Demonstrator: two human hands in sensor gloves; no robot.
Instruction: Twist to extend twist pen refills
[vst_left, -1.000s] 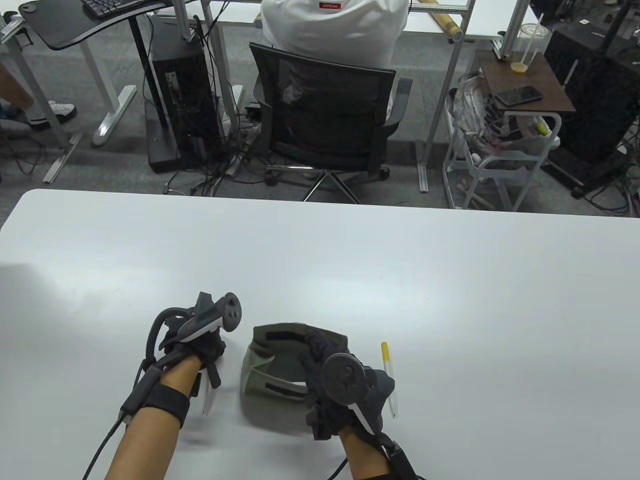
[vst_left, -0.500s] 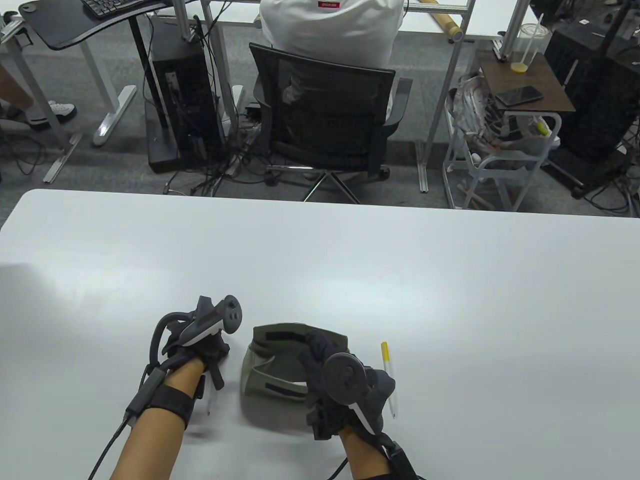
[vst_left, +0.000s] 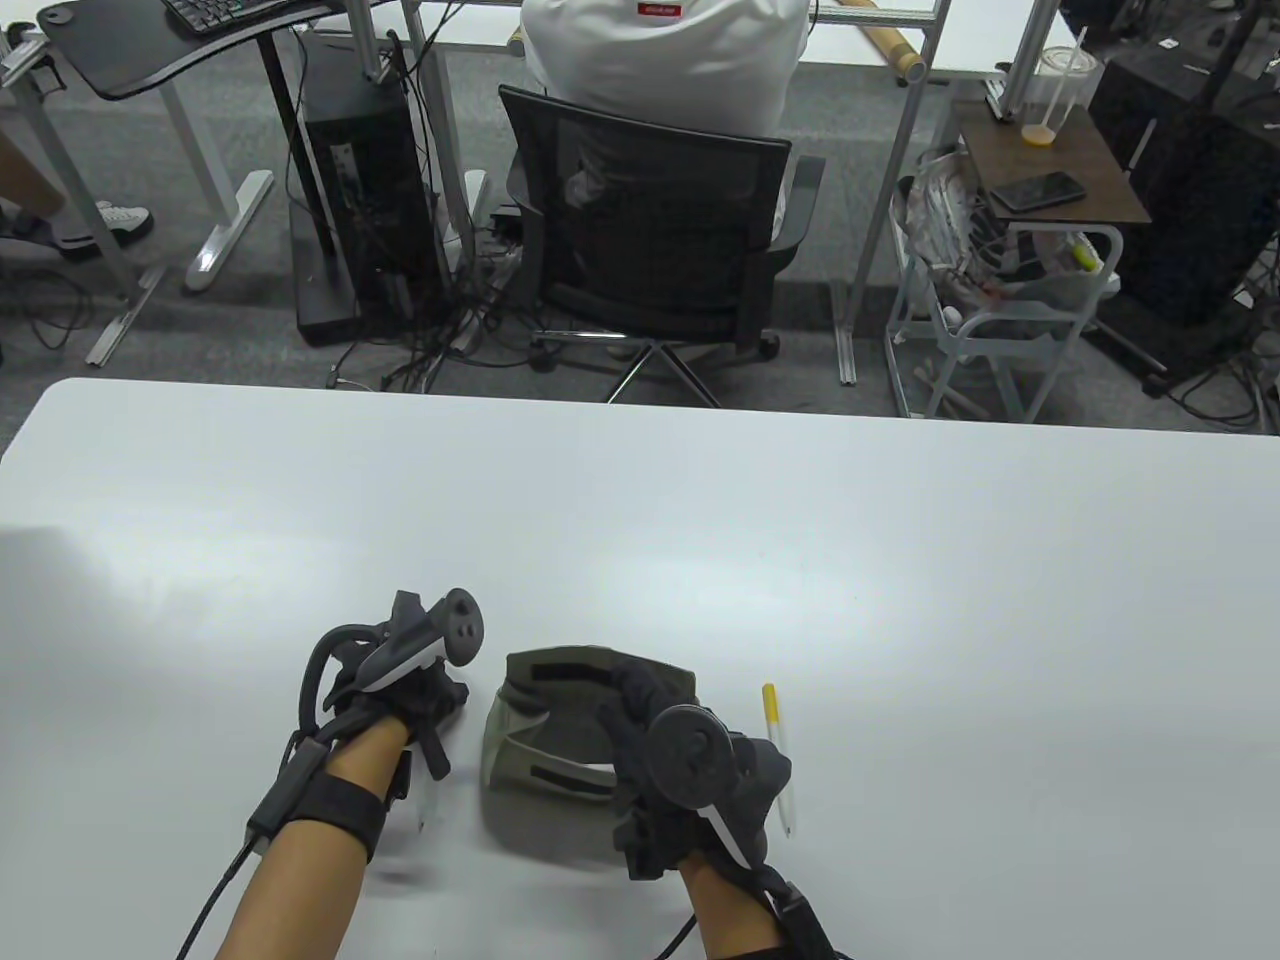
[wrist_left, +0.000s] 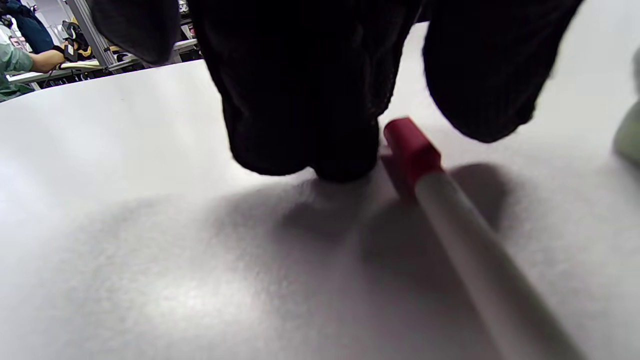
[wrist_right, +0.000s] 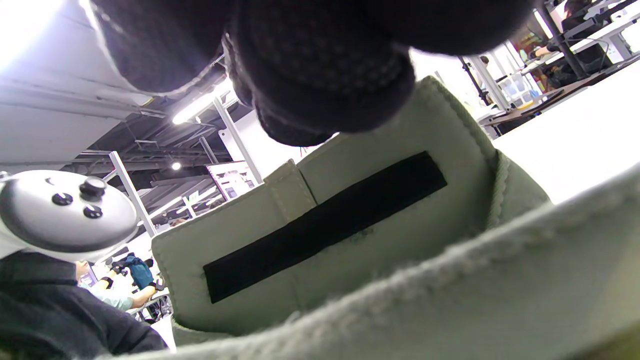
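Observation:
A white twist pen with a red end lies on the white table. My left hand has its fingers on either side of the red end and pinches it; in the table view the left hand covers most of the pen, and only its tip end shows. My right hand rests at the mouth of an open olive-green pouch, with its fingers bunched over the flap with the black strip. A white pen with a yellow end lies just right of the right hand, untouched.
The pouch sits between my two hands near the table's front edge. Beyond the far edge are an office chair with a seated person, desks and a small cart.
My left hand has shifted slightly to the right, and the pen's tip has moved with it. The right hand, the pouch and the yellow-ended pen have not moved.

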